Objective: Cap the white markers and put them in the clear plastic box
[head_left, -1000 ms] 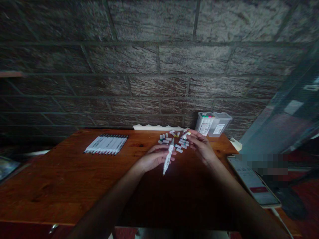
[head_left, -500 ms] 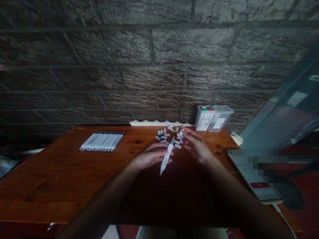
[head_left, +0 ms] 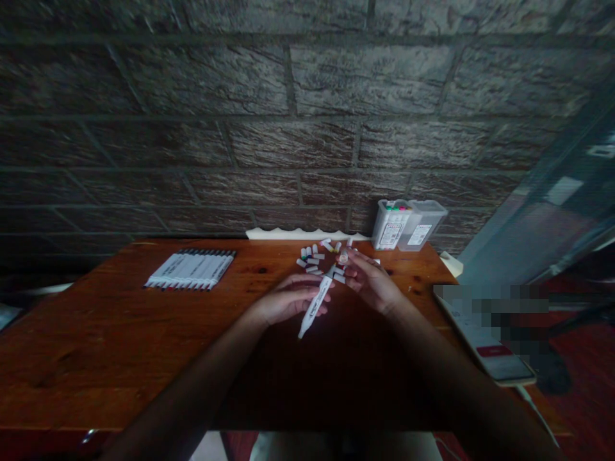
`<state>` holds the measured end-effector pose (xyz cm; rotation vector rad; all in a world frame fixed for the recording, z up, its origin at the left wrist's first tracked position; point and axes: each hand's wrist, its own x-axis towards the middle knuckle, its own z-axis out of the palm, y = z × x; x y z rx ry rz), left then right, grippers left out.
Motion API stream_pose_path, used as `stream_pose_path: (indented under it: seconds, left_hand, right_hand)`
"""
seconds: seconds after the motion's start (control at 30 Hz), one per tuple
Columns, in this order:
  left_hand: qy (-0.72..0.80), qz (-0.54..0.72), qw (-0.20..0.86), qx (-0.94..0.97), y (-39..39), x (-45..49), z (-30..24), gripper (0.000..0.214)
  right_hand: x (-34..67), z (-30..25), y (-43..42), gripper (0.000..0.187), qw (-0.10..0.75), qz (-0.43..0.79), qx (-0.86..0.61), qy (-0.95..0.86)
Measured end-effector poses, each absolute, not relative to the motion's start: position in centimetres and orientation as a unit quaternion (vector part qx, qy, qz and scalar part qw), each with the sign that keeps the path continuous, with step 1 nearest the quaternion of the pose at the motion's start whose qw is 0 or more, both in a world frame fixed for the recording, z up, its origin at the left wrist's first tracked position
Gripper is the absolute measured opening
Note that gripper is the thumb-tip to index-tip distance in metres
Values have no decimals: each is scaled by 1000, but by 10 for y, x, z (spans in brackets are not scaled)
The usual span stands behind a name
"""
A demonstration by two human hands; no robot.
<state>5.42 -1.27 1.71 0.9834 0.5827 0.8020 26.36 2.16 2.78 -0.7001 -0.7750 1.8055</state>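
Observation:
My left hand [head_left: 288, 299] is closed around a white marker [head_left: 314, 307] with dark print. The marker slants, its bare upper tip pointing at a loose pile of white marker caps [head_left: 312, 261]. Just right of that tip, my right hand [head_left: 372, 282] pinches a marker cap [head_left: 343, 257], its open end facing me. Several caps lie on the table behind and between the hands, some partly hidden by the right fingers. Farther left, a row of white markers [head_left: 189, 269] with dark caps lies side by side.
Two clear plastic cases [head_left: 406, 225] stand at the back right, the left one holding markers. A phone [head_left: 504, 362] with a white cable rests at the right edge of the wooden table [head_left: 120, 346]. A white wavy-edged strip [head_left: 307, 235] lies along the stone wall.
My right hand has turned the cap so its open end shows, and brought it slightly lower left. The marker in my left hand tilts a little more. The whole view has shifted slightly.

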Motion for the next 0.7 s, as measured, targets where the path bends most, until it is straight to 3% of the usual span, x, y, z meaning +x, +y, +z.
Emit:
stream_pose_path:
  seconds: [0.4, 0.7]
  left_hand:
    - [268, 362, 770, 451, -14, 56, 18, 36]
    - [277, 359, 765, 457, -14, 57, 19, 39]
  right_hand:
    - [264, 28, 24, 16, 467, 808, -279, -226]
    - [262, 24, 25, 20, 472, 796, -286, -250]
